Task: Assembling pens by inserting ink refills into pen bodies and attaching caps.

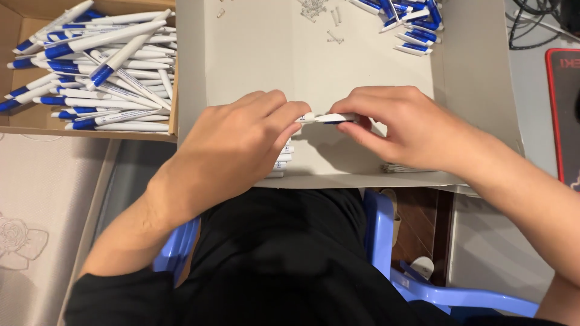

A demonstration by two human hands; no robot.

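While pinched at both ends, white-and-blue pen (pixel 329 118) between left hand (pixel 241 145) fingers and right hand (pixel 402 124) fingers.

Both forearms are bare from the elbows down, with no watch, ring or band on the left hand (pixel 232 148) or the right hand (pixel 402 124). A black short-sleeved cotton top (pixel 121 299) shows at the lower left of the frame, and plain black fabric trousers (pixel 284 253) fill the bottom centre.

A blue plastic chair (pixel 386 253) stands on a dark brown floor (pixel 423 223), with a pale flower-patterned covering (pixel 36 211) on the left and black cables (pixel 538 18) top right.
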